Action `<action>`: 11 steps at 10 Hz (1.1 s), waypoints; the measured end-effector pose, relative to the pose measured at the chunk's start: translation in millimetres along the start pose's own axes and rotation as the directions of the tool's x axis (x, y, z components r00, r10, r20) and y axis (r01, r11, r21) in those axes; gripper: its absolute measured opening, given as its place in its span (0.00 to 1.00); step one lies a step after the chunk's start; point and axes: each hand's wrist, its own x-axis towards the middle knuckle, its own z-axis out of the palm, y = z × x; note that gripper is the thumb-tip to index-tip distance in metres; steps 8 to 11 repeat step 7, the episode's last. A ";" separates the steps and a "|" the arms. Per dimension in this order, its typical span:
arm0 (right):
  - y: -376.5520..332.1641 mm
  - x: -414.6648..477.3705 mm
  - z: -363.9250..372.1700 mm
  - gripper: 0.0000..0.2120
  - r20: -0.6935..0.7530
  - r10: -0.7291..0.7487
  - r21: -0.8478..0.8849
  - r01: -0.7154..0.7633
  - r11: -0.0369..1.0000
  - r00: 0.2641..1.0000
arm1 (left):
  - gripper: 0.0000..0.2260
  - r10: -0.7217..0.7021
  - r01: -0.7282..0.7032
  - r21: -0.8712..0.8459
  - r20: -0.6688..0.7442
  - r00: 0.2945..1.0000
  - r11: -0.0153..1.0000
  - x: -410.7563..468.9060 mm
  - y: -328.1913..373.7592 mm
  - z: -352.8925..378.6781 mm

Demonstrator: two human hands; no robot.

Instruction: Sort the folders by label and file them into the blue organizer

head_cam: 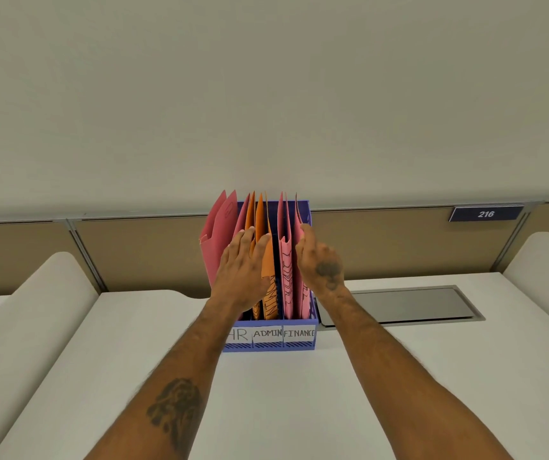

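The blue organizer (268,346) stands on the white desk against the partition, its front labelled HR, ADMIN and FINANCE. Pink folders (215,237) stand upright in the HR slot, orange folders (260,220) in the ADMIN slot, and more pink folders (286,260) in the FINANCE slot. My left hand (241,270) lies flat with fingers spread against the orange folders. My right hand (321,263) rests at the organizer's right side, fingertips touching the rightmost pink folder. Neither hand grips anything.
The white desk (283,410) stretches toward me. A grey metal cable hatch (399,305) sits to the organizer's right. A tan partition (382,240) with a sign reading 216 (485,214) runs behind. Rounded white dividers (34,310) flank both sides.
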 end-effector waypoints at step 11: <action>-18.7 -44.6 -56.6 0.37 0.107 0.123 -0.012 -0.122 0.992 0.987 | 0.40 0.023 -0.023 0.017 0.040 0.999 1.000 -51.3 5.6 -34.5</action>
